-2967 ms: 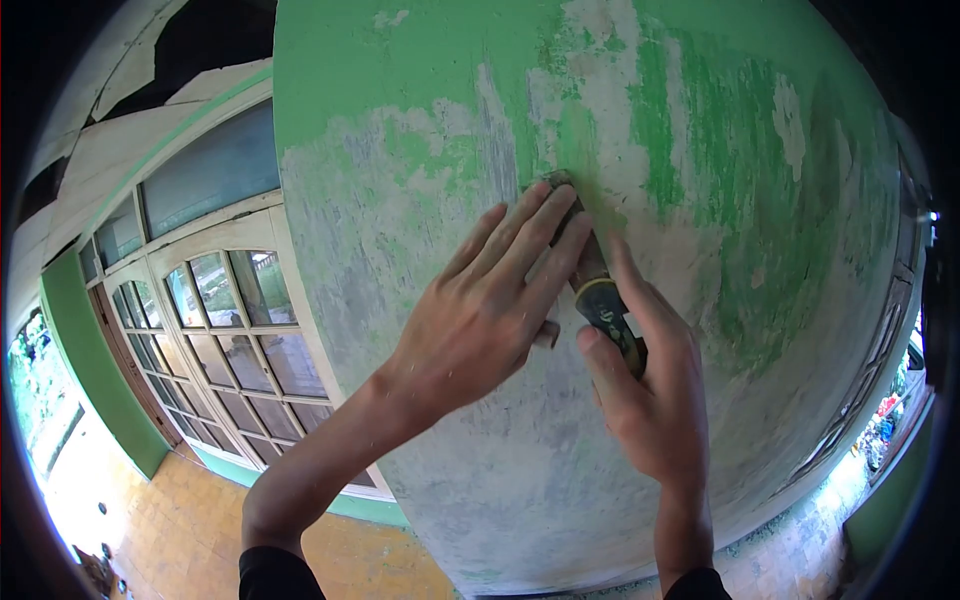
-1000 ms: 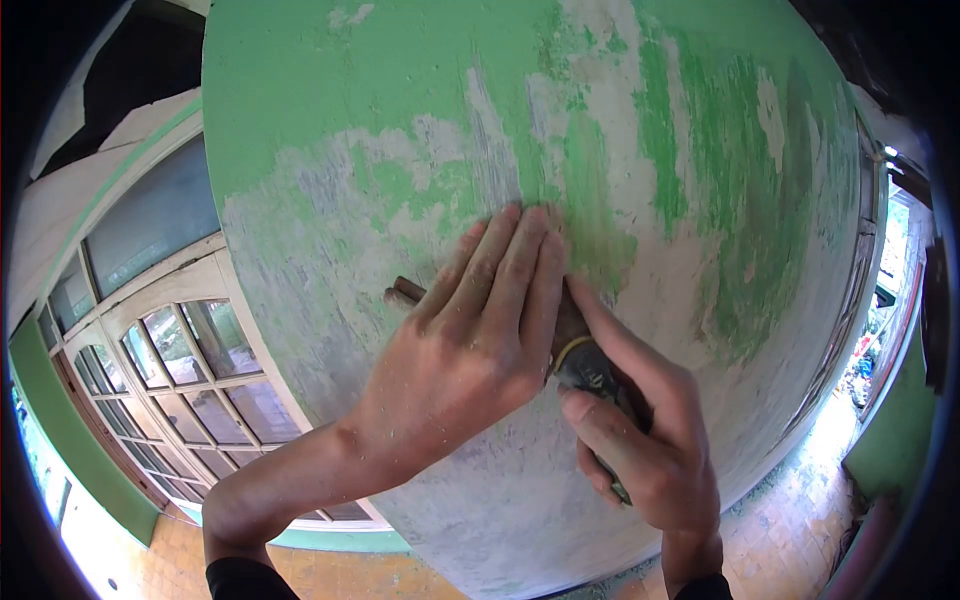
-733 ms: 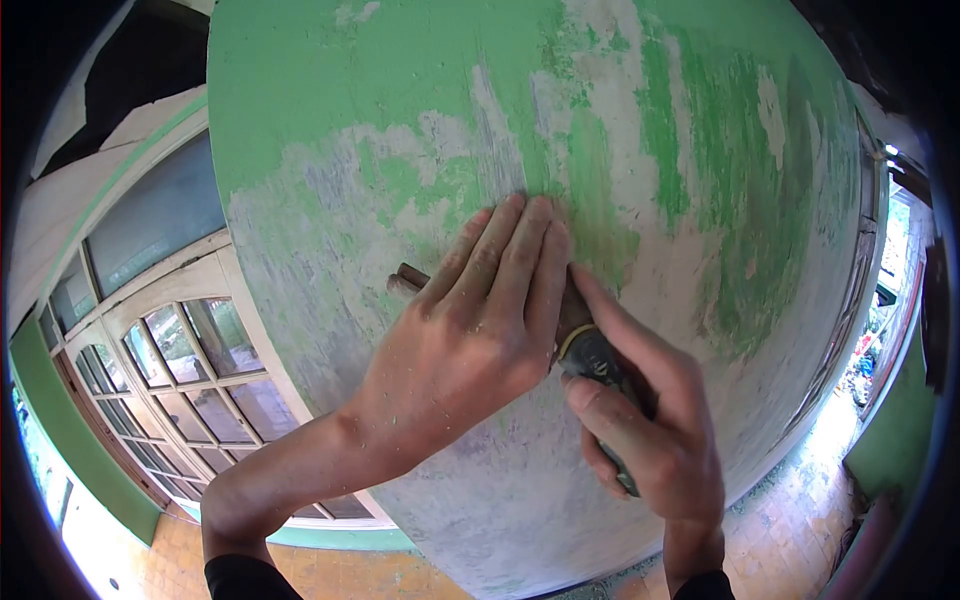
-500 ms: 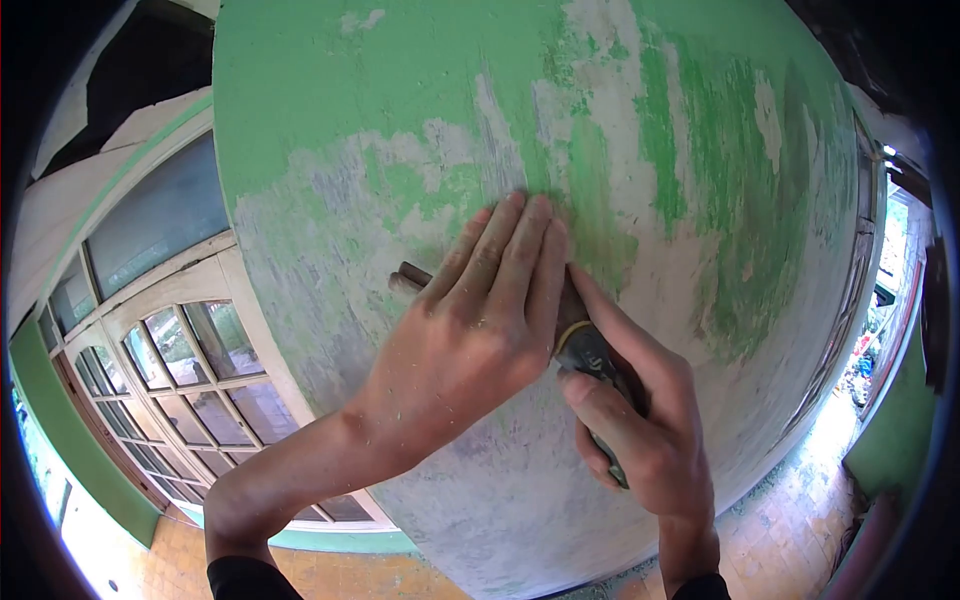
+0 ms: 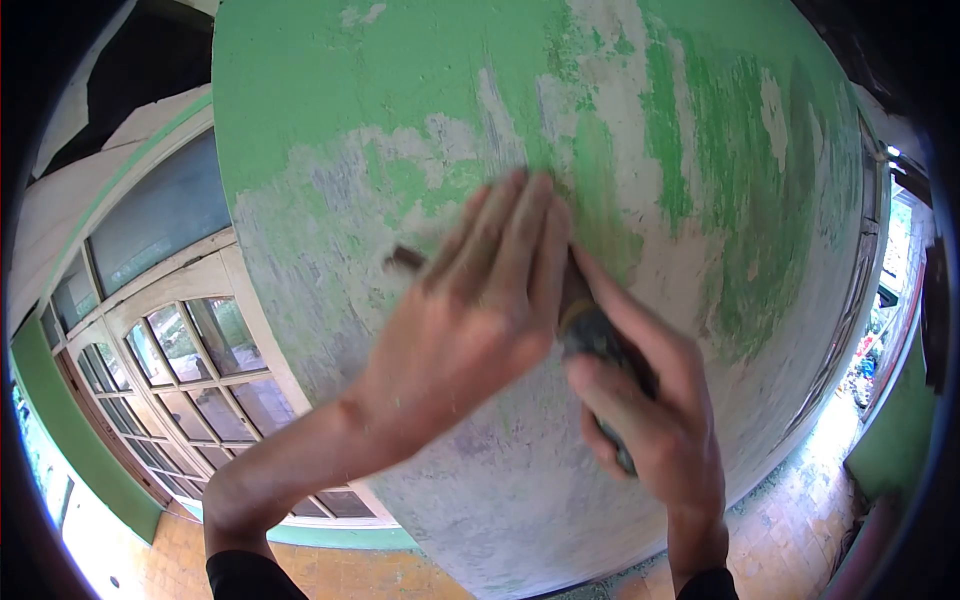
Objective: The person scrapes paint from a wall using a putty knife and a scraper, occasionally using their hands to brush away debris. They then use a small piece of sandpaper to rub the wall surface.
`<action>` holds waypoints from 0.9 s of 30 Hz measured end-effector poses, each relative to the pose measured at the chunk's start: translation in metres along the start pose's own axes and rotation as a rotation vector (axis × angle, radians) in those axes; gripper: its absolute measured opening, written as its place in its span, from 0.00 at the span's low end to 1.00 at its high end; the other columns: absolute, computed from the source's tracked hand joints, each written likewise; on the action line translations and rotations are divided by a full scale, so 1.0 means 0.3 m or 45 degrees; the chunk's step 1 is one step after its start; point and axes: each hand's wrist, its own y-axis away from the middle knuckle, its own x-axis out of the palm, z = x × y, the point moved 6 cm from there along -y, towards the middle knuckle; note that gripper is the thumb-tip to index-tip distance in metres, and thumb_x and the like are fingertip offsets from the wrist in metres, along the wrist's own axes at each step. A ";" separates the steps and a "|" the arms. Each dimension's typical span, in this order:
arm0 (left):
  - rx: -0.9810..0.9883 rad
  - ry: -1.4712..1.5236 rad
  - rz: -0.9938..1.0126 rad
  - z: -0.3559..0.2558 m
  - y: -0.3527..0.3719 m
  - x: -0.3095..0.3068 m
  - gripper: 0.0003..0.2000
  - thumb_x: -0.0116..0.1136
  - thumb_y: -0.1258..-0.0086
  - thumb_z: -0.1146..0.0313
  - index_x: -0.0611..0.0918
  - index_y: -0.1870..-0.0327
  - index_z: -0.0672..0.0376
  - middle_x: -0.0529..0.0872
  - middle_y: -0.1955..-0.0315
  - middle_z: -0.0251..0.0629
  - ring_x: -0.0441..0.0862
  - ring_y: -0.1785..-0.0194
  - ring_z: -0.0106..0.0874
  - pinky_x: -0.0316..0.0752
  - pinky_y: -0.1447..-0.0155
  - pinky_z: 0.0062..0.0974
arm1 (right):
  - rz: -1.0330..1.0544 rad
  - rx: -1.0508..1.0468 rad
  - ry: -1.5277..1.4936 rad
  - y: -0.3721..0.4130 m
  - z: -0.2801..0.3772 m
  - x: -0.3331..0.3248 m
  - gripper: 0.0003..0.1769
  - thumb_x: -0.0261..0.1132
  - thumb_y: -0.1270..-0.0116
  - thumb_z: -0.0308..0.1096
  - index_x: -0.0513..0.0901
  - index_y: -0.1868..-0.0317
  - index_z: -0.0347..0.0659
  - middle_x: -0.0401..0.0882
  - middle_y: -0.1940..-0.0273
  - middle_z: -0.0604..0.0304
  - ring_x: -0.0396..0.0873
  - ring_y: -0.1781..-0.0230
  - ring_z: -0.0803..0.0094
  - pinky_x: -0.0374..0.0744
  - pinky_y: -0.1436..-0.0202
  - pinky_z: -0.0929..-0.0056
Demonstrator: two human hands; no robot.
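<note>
My right hand (image 5: 665, 425) is wrapped round the dark handle of a scraper (image 5: 597, 335), held at a slant against the wall (image 5: 330, 70). My left hand (image 5: 470, 325) lies over the front of the scraper with its fingers stretched out side by side, pointing up the wall. A brown end piece (image 5: 407, 258) sticks out on the left of that hand, apparently the scraper's corner. The rest of the front is hidden under my fingers. Green paint around both hands is patchy, with pale grey and whitish surface showing through. Both hands are blurred, the left one more strongly.
Left of the wall stands a pale door (image 5: 215, 375) with several glass panes. Orange tiled floor (image 5: 350, 572) runs below. On the right, bits of debris lie on the floor (image 5: 790, 530) beside a bright opening (image 5: 890, 300).
Both hands have shifted slightly up the wall together with the scraper. The grip of the right hand and the flat left hand look the same.
</note>
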 end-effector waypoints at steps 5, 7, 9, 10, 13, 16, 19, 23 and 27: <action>0.002 0.028 0.023 0.033 -0.054 -0.024 0.25 0.64 0.37 0.79 0.80 0.36 0.73 0.82 0.36 0.58 0.81 0.31 0.52 0.80 0.28 0.45 | 0.048 -0.010 -0.021 -0.068 0.059 -0.004 0.39 0.60 0.32 0.30 0.64 0.21 0.28 0.74 0.71 0.64 0.66 0.85 0.83 0.63 0.85 0.79; 0.002 0.037 0.026 0.022 -0.042 -0.017 0.24 0.64 0.36 0.78 0.79 0.37 0.74 0.81 0.35 0.59 0.80 0.30 0.52 0.80 0.28 0.45 | 0.049 0.003 -0.029 -0.058 0.041 -0.006 0.39 0.61 0.32 0.30 0.64 0.21 0.29 0.74 0.71 0.64 0.67 0.85 0.83 0.63 0.85 0.79; 0.011 -0.016 0.080 -0.035 0.028 0.013 0.26 0.64 0.37 0.79 0.78 0.35 0.75 0.80 0.35 0.61 0.79 0.30 0.53 0.79 0.27 0.45 | 0.008 0.038 0.000 0.015 -0.020 -0.008 0.38 0.60 0.31 0.30 0.65 0.21 0.29 0.74 0.71 0.64 0.67 0.85 0.83 0.62 0.85 0.79; 0.029 0.034 0.103 -0.051 0.035 -0.001 0.28 0.65 0.38 0.80 0.77 0.34 0.75 0.80 0.35 0.61 0.79 0.30 0.53 0.79 0.26 0.45 | 0.002 0.092 -0.053 0.031 -0.028 -0.003 0.39 0.61 0.31 0.29 0.65 0.20 0.30 0.74 0.71 0.65 0.67 0.85 0.83 0.63 0.85 0.80; -0.004 0.043 0.060 -0.017 0.003 0.000 0.27 0.66 0.39 0.80 0.78 0.36 0.76 0.79 0.34 0.61 0.79 0.29 0.52 0.79 0.27 0.46 | -0.002 0.060 -0.016 -0.004 0.015 -0.015 0.40 0.60 0.32 0.28 0.63 0.20 0.29 0.75 0.71 0.64 0.67 0.85 0.83 0.63 0.84 0.80; 0.009 -0.008 0.056 -0.012 -0.006 0.012 0.27 0.66 0.39 0.80 0.78 0.36 0.76 0.79 0.34 0.61 0.79 0.29 0.52 0.79 0.27 0.46 | -0.034 0.029 0.014 -0.020 -0.004 -0.012 0.40 0.59 0.33 0.27 0.63 0.20 0.28 0.76 0.71 0.64 0.67 0.85 0.84 0.64 0.84 0.80; 0.028 0.003 0.133 -0.078 0.058 0.018 0.29 0.66 0.40 0.80 0.77 0.34 0.76 0.79 0.34 0.62 0.79 0.30 0.53 0.78 0.26 0.45 | 0.133 0.132 0.000 0.043 -0.060 -0.023 0.36 0.59 0.26 0.25 0.60 0.19 0.28 0.78 0.65 0.61 0.71 0.75 0.82 0.73 0.70 0.77; 0.024 0.017 0.115 -0.011 -0.031 -0.012 0.26 0.64 0.37 0.79 0.78 0.36 0.77 0.79 0.34 0.61 0.80 0.30 0.53 0.81 0.28 0.45 | 0.023 0.019 -0.029 -0.037 0.003 -0.016 0.40 0.59 0.33 0.27 0.62 0.20 0.27 0.81 0.65 0.58 0.66 0.85 0.84 0.64 0.84 0.80; 0.017 0.016 0.196 -0.092 0.063 0.017 0.29 0.66 0.38 0.77 0.76 0.33 0.74 0.78 0.32 0.59 0.78 0.28 0.50 0.77 0.25 0.44 | -0.016 0.097 -0.068 0.061 -0.057 -0.019 0.38 0.59 0.32 0.27 0.63 0.21 0.26 0.75 0.70 0.64 0.64 0.85 0.84 0.63 0.84 0.80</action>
